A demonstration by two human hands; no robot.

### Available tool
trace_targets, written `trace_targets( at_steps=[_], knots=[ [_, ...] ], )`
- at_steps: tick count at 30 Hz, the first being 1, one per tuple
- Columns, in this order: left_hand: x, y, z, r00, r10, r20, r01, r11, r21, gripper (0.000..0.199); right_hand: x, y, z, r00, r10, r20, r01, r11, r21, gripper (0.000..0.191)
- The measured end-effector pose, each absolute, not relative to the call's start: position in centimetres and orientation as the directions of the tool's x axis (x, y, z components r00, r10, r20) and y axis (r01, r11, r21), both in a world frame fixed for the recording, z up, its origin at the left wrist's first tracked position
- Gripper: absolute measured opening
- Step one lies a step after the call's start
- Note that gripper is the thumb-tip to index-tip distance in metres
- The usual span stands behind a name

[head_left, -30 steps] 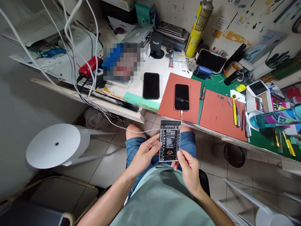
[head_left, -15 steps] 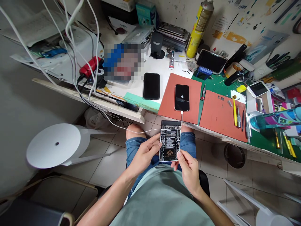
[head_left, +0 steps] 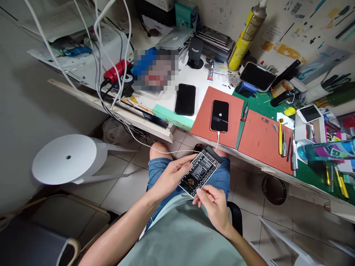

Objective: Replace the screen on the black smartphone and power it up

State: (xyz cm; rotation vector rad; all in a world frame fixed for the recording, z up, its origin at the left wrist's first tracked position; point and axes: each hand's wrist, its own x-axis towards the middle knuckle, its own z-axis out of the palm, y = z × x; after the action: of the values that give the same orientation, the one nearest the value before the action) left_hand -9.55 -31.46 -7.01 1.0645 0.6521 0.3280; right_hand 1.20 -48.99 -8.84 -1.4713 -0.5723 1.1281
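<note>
A black circuit board (head_left: 199, 171) with white print and a gold logo is held tilted over my lap. My left hand (head_left: 173, 175) grips its left edge, and my right hand (head_left: 213, 204) pinches its lower right corner. White cables are attached at the board's upper end. One, a white charging cable (head_left: 217, 140), runs up to the bottom of a smartphone (head_left: 219, 116) whose dark screen shows a white apple logo. That phone lies on a reddish-brown mat (head_left: 202, 125) at the desk's edge.
A second black phone (head_left: 185, 99) lies left of the mat. Screwdrivers and tweezers-like tools rest on another reddish mat (head_left: 255, 136), beside a blue bottle (head_left: 324, 150). A yellow spray can (head_left: 246, 38) stands behind. White cables (head_left: 98, 55) hang at left, above a white stool (head_left: 65, 159).
The circuit board has turned clockwise from upright to tilted, its top now leaning right. My right hand has moved left and down with its corner. The view has shifted slightly.
</note>
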Motion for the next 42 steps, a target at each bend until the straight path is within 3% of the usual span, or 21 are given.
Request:
trace_targets(
  at_steps=[18, 27, 42],
  knots=[
    [-9.56, -31.28, -6.66, 0.790, 0.534, -0.300, 0.051, 0.431, 0.901, 0.048, 0.79, -48.74, -8.55, 0.410, 0.852, -0.327, -0.190, -0.270, -0.944, 0.039],
    [-9.92, -31.42, -7.29, 0.780, 0.516, -0.354, 0.085, 0.473, 0.877, 0.063, 0.60, -48.46, -8.59, 0.407, 0.852, -0.329, -0.186, -0.275, -0.943, 0.043],
    [-9.96, -31.26, -7.10, 0.795, 0.552, -0.252, 0.019, 0.394, 0.919, 0.049, 0.60, -48.34, -8.48, 0.406, 0.860, -0.310, -0.171, -0.262, -0.950, 0.042]
  ],
)
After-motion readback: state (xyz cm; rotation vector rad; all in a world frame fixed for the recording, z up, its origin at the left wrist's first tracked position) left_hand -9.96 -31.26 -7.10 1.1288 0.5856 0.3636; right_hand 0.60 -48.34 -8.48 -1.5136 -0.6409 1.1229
